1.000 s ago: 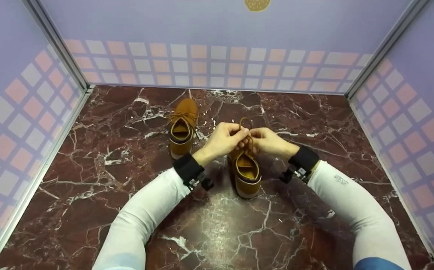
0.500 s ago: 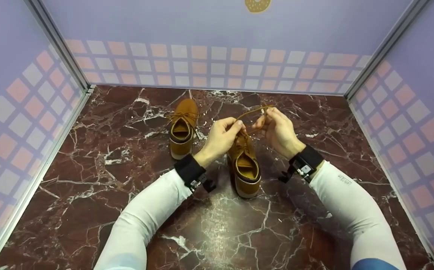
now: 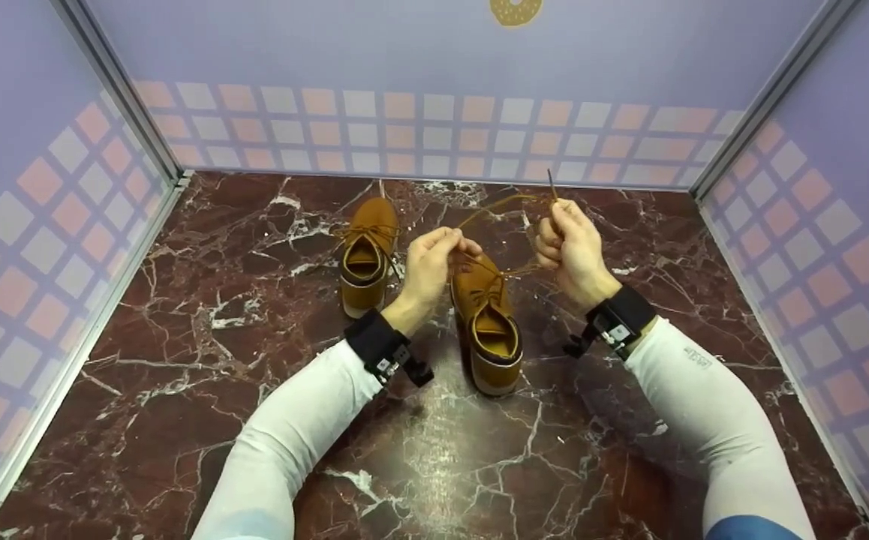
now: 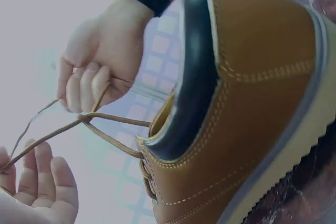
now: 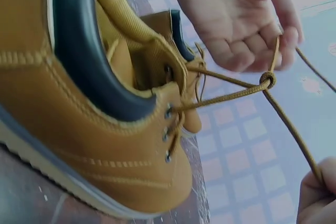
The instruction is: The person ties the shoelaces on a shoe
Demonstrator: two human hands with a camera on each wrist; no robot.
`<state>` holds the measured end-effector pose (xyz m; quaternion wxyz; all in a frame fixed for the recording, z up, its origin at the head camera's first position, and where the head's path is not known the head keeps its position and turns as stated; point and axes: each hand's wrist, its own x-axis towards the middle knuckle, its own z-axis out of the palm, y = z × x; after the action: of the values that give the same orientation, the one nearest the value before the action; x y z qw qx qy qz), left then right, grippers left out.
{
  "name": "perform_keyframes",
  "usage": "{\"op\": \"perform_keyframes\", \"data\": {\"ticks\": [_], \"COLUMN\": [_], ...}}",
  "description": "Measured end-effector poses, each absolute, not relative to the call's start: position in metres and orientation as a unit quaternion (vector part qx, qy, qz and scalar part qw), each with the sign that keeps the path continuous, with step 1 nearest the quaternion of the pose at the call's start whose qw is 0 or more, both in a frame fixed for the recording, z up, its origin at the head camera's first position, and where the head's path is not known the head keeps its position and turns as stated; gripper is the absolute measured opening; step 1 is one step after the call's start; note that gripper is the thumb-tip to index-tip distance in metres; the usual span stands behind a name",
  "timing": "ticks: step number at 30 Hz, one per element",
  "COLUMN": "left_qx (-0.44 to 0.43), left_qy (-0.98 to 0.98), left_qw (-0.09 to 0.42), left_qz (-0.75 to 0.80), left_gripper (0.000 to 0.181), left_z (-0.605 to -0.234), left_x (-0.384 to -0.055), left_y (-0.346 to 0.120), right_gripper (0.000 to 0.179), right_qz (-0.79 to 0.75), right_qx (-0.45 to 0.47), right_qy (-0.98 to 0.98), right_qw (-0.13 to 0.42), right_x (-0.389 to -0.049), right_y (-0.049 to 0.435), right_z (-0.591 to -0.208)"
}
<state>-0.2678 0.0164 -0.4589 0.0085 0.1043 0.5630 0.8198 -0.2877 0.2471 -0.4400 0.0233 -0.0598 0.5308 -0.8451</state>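
A tan lace-up shoe stands on the floor with its toe pointing away. Its brown shoelace rises from the eyelets to a loose crossing or knot above the tongue. My left hand pinches one strand between thumb and forefinger, the other fingers fairly straight in the left wrist view. To the right, my right hand grips another strand in curled fingers, and a lace end sticks up above its thumb. One strand arcs between the two hands. The matching shoe, its lace tied in a bow, stands to the left.
Dark red marbled floor lies under both shoes. Lilac panels with a pink and white check stand behind and on both sides. Each wrist wears a black band with a small camera.
From close together over the shoe, my hands have parted. The right hand has moved right and away with its strand; the left has shifted slightly left. The lace now spreads between them.
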Motion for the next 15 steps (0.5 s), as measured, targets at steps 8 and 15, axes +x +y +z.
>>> {"op": "perform_keyframes", "data": {"ticks": [8,15], "left_qx": [0.061,0.113], "left_qy": [0.422,0.478], "left_qw": [0.034,0.016], "left_qz": [0.904,0.871], "left_gripper": [0.045,0.049], "left_z": [-0.46,-0.469], "left_x": [-0.265,-0.265], "left_y": [-0.004,-0.013], "right_gripper": [0.021,0.018], "right_qz": [-0.825,-0.801], "right_qx": [-0.041,-0.012], "right_qy": [0.564,0.598], "right_qw": [0.004,-0.028], "right_x": [-0.296,-0.297], "right_y": [0.253,0.273], "right_z": [-0.443,-0.452]}}
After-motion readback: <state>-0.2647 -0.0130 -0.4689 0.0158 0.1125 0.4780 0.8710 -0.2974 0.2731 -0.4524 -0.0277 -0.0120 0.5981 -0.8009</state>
